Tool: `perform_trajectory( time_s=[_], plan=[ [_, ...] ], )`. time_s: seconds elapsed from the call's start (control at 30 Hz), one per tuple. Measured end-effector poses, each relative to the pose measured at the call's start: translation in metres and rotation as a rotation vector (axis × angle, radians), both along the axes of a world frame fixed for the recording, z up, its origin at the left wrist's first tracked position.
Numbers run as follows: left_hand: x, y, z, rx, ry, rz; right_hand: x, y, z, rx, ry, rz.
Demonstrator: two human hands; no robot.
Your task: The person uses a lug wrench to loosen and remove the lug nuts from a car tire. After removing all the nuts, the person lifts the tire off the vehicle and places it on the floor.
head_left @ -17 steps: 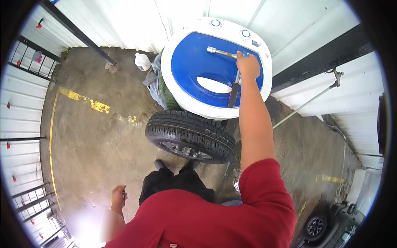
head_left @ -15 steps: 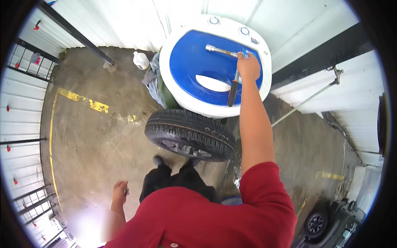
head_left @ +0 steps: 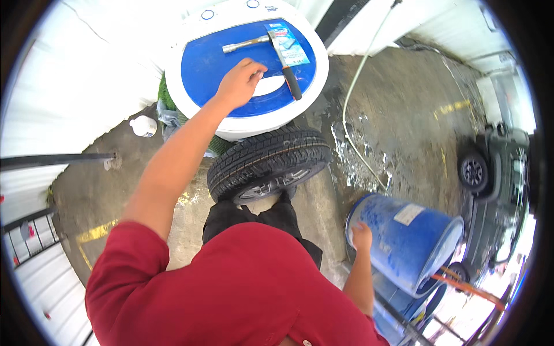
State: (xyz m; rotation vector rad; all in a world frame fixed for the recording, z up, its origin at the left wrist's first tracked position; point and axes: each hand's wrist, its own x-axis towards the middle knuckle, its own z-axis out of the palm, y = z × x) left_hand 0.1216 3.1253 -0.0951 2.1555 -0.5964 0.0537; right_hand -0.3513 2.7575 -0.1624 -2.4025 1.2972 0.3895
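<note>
My left hand (head_left: 239, 83) reaches out over the blue lid of a round white tub (head_left: 231, 124), fingers loosely curled, holding nothing. Just beyond it lie a metal socket wrench (head_left: 245, 43), a black-handled tool (head_left: 287, 72) and a blue packet (head_left: 288, 41). A car tyre (head_left: 268, 164) lies flat on the ground between the tub and my legs. My right hand (head_left: 362, 236) grips the rim of a tilted blue barrel (head_left: 410, 242) at my right side.
A thin hose (head_left: 352, 115) runs over the wet concrete to the right of the tub. A white bottle (head_left: 143, 126) stands by the wall on the left. A dark car (head_left: 490, 167) is parked at the far right. Metal railings (head_left: 29, 236) stand at the lower left.
The view has swung to the right, bringing the barrel and the car into sight. The hand at the tool on the lid has drawn back. My other hand now holds the barrel.
</note>
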Motion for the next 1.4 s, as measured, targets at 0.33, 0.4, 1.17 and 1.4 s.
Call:
perform_trajectory(
  time_s=[0.33, 0.4, 1.17, 1.4],
  plan=[
    [-0.001, -0.056, -0.044, 0.211, -0.405, -0.268, -0.309, 0.319, -0.021, 0.497, 0.031, -1.242],
    [-0.003, -0.047, -0.044, 0.259, -0.485, -0.242, -0.326, 0.353, -0.033, 0.602, 0.133, -1.24],
    [-0.373, -0.063, -0.182, 0.583, 0.605, -0.514, -0.34, 0.084, 0.001, 0.242, -0.572, -0.797],
    [-0.404, -0.145, -0.168, 0.464, 1.09, -0.26, -0.227, -0.029, 0.021, 0.366, -0.626, -0.249]
  ],
)
